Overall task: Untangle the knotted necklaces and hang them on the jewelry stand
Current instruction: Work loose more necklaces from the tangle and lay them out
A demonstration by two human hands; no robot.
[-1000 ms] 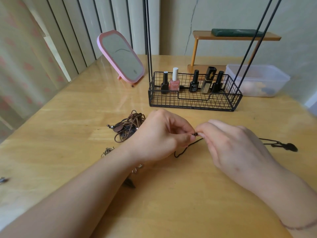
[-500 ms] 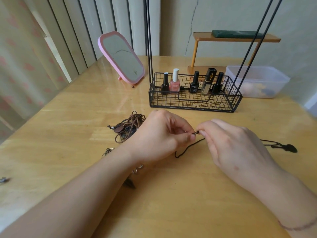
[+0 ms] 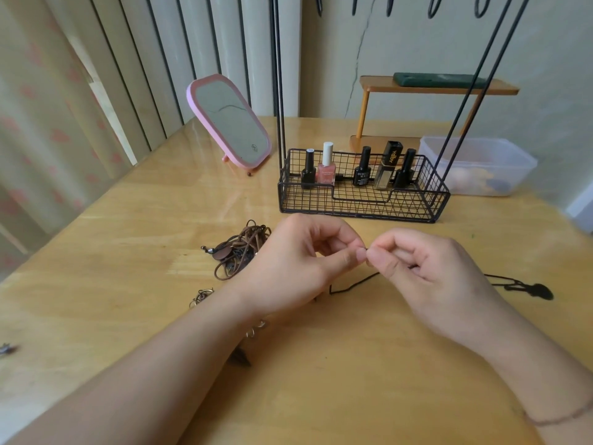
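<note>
With the fingers of my left hand (image 3: 301, 261) and right hand (image 3: 426, 271) pinched on the black cord necklace (image 3: 353, 285), I'm working its knot; next, I reckon, tease it loose.

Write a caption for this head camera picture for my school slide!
Both hands, left hand and right hand, pinch a black cord necklace before the wire jewelry stand.

A home dressing corner: beyond the hands, a pink vanity mirror (image 3: 230, 122) and nail polish bottles (image 3: 326, 168) sit on a wooden desk (image 3: 128, 239), striped curtains (image 3: 106, 75) behind.
</note>
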